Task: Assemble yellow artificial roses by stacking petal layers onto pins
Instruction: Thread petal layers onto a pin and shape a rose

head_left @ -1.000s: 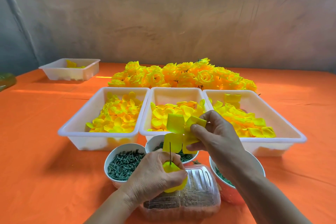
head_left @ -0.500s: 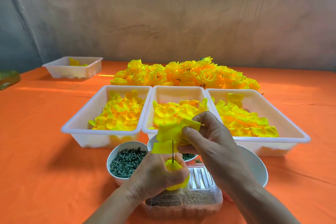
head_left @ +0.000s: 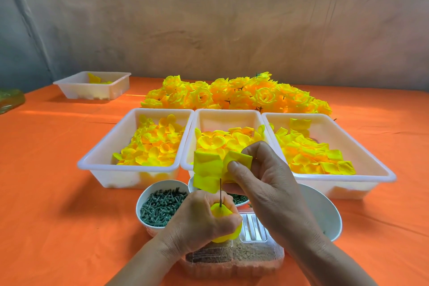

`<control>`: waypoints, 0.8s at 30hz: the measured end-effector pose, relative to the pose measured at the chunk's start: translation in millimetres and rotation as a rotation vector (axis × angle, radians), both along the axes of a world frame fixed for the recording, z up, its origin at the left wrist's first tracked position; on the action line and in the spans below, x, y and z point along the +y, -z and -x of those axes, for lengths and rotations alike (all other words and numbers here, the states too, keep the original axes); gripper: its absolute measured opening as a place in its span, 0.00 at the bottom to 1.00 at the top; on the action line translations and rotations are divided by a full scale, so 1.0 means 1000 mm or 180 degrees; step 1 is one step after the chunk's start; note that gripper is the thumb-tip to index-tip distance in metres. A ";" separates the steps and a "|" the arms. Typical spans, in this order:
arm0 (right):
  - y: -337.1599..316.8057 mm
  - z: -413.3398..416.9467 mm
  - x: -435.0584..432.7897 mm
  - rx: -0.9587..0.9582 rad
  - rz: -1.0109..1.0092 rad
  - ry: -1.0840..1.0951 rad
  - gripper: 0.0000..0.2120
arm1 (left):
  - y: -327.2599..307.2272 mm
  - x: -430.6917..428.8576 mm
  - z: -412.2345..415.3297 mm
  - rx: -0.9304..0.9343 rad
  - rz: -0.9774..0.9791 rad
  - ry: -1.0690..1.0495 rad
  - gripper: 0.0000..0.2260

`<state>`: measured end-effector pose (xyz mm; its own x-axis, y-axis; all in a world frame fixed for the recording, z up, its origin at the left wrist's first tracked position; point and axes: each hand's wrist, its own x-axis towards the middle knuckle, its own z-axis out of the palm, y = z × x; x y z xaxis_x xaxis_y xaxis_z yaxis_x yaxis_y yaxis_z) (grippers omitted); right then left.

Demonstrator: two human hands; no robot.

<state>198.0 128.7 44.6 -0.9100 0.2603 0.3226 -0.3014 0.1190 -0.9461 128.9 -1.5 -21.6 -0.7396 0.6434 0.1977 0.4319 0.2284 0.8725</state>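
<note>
Head view: your left hand (head_left: pixel 204 220) is curled round a yellow bud (head_left: pixel 220 212), near you in the middle, with the pin (head_left: pixel 220 193) standing up out of it. Your right hand (head_left: pixel 267 183) pinches a petal layer (head_left: pixel 209 167) at the pin's tip, before the middle tray (head_left: pixel 228 116). Line the layer's centre over the tip, hold the pin upright, then slide down evenly.

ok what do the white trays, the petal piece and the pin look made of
The white trays look like plastic: smooth, slightly translucent, yellow showing through the walls. The petal piece is probably thin matte fabric, folding softly with creases, though paper is possible. The pin is thin, dark and straight, perhaps metal wire; too fine to be sure.
</note>
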 end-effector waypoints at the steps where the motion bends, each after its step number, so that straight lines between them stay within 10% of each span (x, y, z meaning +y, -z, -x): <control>1: 0.001 0.000 0.000 0.0001 -0.0013 0.0009 0.11 | 0.000 0.000 0.000 -0.0027 -0.0032 0.0006 0.04; 24: -0.003 -0.005 -0.002 0.0016 0.0016 0.0030 0.07 | -0.002 0.002 -0.001 0.0178 0.0040 -0.0061 0.03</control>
